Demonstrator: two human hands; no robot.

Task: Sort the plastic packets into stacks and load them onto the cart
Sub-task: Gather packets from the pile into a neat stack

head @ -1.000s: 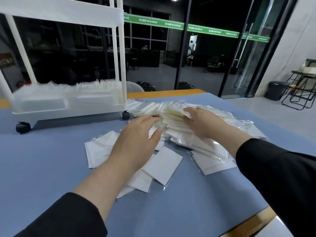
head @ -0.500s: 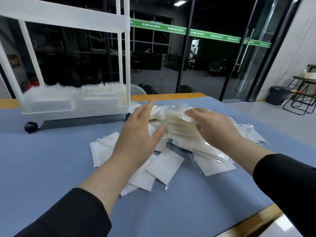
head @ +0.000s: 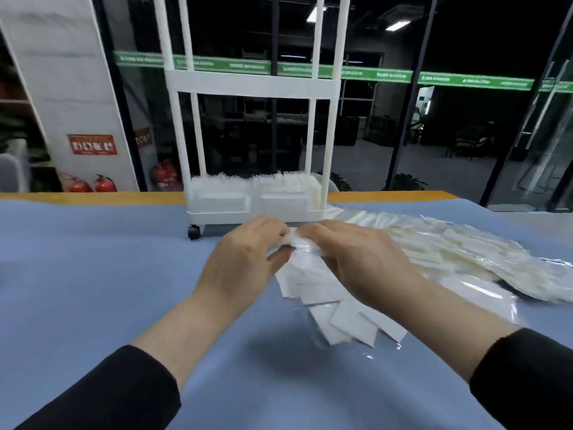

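Hands have risen since a second ago. Left hand [head: 245,259] and right hand [head: 356,262], fingers curled, now pinch a packet bundle [head: 305,274] before the cart [head: 252,200].

Even, cool light falls from overhead onto the blue table [head: 93,274], and a soft shadow pools on it just below and between the left hand [head: 245,265] and right hand [head: 356,262]. Beyond the hands the glass wall [head: 387,125] looks into a dim room, with two bright ceiling strips showing above. The heap of plastic packets [head: 459,256] to the right of the hands carries small glints. The whole frame is slightly soft with motion blur, and the wide lens bends straight lines near the edges.
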